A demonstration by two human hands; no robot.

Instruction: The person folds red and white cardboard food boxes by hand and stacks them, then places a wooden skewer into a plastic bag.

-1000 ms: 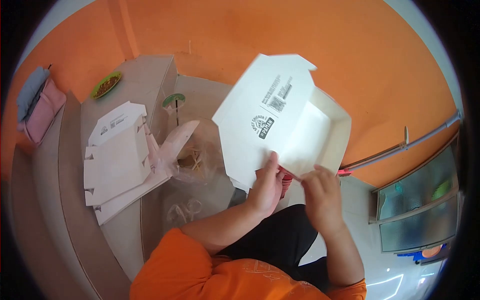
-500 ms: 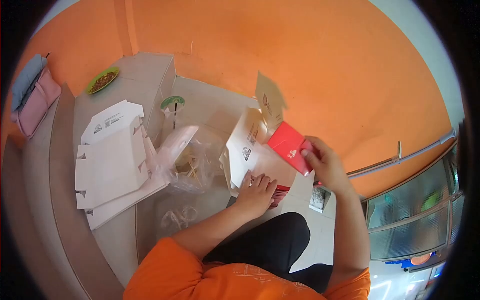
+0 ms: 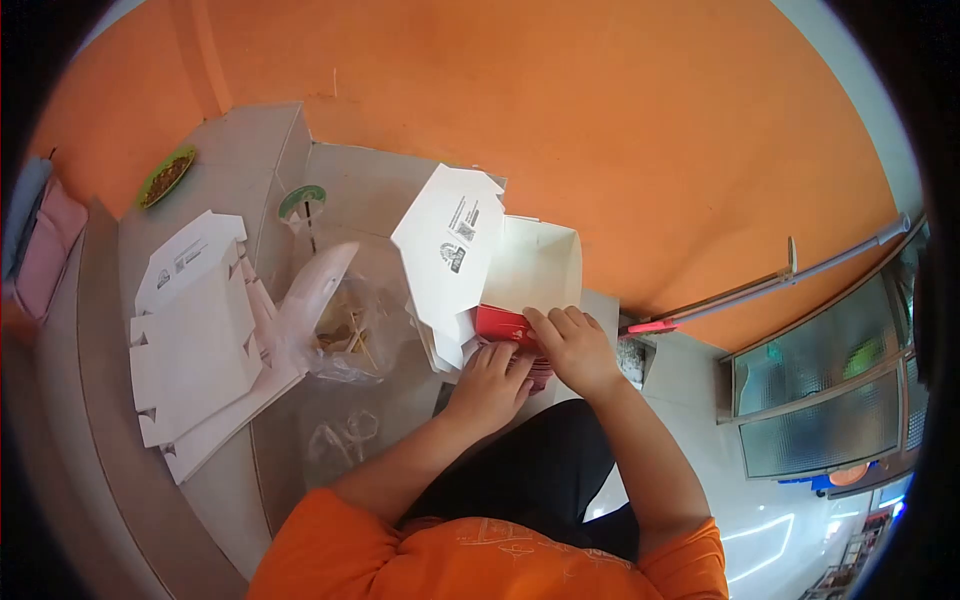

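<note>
A cardboard food box, red outside and white inside, stands opened out in front of me with its hollow facing up. My right hand grips its near red wall, fingers over the edge. At the same wall's lower left, the bent fingers of my left hand press on the red card. Under and beside my hands lies a stack of red cardboard, mostly hidden. White printed box flaps with a black logo rise to the left of the box.
Flat white box blanks lie on the step at left, near a clear plastic bag holding wooden sticks. Behind are a lidded cup and a green plate of food. A pole leans by the orange wall, above a glass cabinet.
The red card piece in my right hand has come down and left onto the stack and now shows as an opened box. My left fingers have moved onto its near wall.
</note>
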